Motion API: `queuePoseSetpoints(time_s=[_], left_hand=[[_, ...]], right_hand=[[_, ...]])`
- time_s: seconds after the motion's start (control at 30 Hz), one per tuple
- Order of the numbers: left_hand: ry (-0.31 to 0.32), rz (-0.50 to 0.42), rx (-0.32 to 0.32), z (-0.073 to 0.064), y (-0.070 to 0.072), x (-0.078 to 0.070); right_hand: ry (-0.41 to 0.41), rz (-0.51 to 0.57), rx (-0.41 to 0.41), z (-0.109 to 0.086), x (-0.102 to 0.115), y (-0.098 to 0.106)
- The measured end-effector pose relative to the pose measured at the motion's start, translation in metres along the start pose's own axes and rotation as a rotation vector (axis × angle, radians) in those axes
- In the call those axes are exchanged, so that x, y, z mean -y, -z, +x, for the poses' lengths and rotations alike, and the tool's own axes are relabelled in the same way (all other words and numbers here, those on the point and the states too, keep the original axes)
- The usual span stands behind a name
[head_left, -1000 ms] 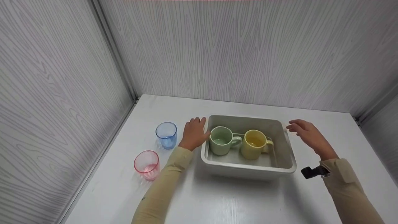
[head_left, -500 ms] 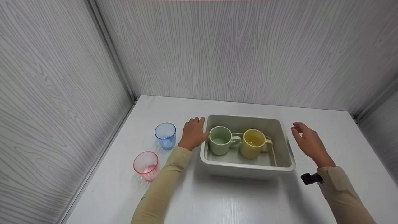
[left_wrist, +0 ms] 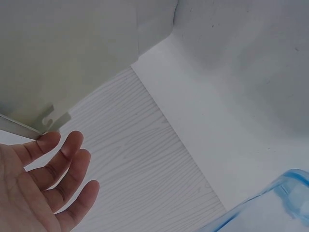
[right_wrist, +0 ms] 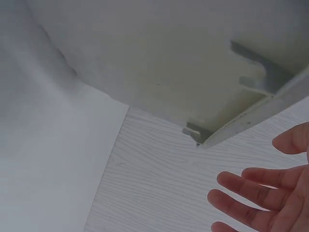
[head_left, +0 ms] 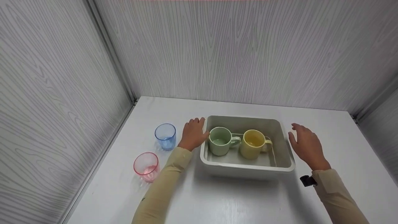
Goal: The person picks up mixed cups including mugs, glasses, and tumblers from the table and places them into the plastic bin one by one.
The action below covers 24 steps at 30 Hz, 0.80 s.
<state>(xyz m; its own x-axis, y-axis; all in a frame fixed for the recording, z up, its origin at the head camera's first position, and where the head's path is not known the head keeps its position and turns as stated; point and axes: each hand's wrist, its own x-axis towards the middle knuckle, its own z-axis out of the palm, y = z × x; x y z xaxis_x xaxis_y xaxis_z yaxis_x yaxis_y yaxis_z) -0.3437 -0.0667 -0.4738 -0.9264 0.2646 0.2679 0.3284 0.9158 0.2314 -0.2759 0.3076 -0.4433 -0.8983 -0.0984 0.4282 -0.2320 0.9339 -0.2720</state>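
Note:
A light grey plastic bin [head_left: 248,169] stands on the white table with two mugs inside. The green mug [head_left: 220,148] is on its left, the yellow mug [head_left: 250,151] beside it, both upright with handles to the right. My left hand [head_left: 193,134] is at the bin's left rim, thumb over the edge; in the left wrist view its fingers [left_wrist: 67,169] are loosely bent and spread below the rim, the index fingertip right at it. My right hand [head_left: 306,144] is apart from the bin's right side, thumb and fingers spread and nothing between them.
Left of the bin stand a blue clear tumbler [head_left: 166,138] and, nearer me, a pink clear tumbler [head_left: 147,168] close to my left sleeve [head_left: 164,183]. Wood-grain panels [head_left: 199,56] wall the table [head_left: 230,202] at the back and sides.
My right hand has drawn slightly back toward me at the bin's right side, its thumb opening away from the fingers. My left hand, the bin, mugs and tumblers stay in place.

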Motion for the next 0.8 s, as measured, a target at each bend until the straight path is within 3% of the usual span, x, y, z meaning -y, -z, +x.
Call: queuePoseSetpoints(time_s=[0.13,0.27,0.47,0.8], left_hand=[[0.003,-0.012,0.005,0.0,0.0,0.0],[0.006,-0.016,0.012,0.001,0.0,0.001],[0.007,-0.008,0.013,0.002,-0.001,0.001],[0.022,-0.004,0.036,0.003,0.002,0.001]], right_hand=[[0.064,-0.073,-0.081,-0.001,-0.003,-0.005],[0.104,-0.136,-0.102,-0.001,-0.003,-0.008],[0.15,-0.184,-0.091,-0.002,-0.002,-0.012],[0.149,-0.214,-0.017,-0.004,0.0,-0.015]])
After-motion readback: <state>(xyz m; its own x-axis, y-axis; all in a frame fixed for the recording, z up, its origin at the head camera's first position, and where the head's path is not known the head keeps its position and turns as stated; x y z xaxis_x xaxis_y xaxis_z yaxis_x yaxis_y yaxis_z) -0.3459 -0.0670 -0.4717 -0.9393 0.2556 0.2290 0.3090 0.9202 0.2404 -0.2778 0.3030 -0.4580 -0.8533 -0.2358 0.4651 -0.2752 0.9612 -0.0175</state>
